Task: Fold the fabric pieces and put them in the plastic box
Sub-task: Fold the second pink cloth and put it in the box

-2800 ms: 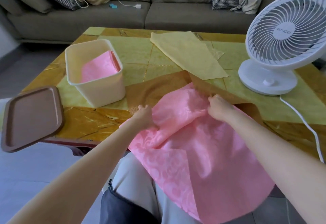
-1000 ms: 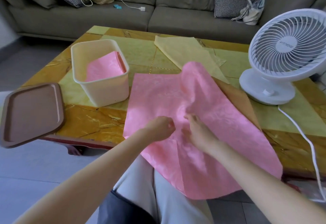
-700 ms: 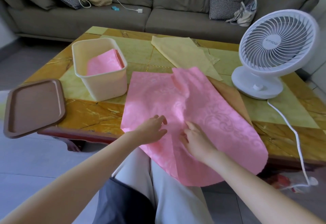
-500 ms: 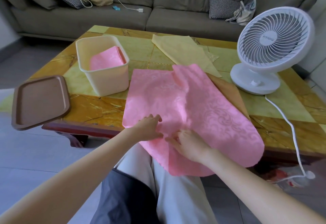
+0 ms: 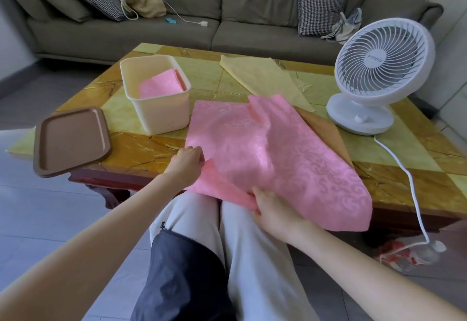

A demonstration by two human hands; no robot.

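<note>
We see a grey sofa [image 5: 151, 32] behind a low table [image 5: 404, 169] with a yellow and brown top. On the table lies a big pink cloth [image 5: 273, 154], spread out, and its near edge hangs over the table edge. At the right stands a white fan [image 5: 379, 68]. A yellow cloth [image 5: 265, 78] lies flat behind the pink one, and a brown cloth [image 5: 328, 131] shows from under it. Left of the pink cloth stands the open plastic box [image 5: 164, 116], with a folded pink piece [image 5: 159, 87] inside. A brown lid [image 5: 70, 138] lies at the left corner. The left hand [image 5: 187, 166] pinches the left edge of the pink cloth with curled fingers. The right hand [image 5: 273, 209] grips its near edge.
</note>
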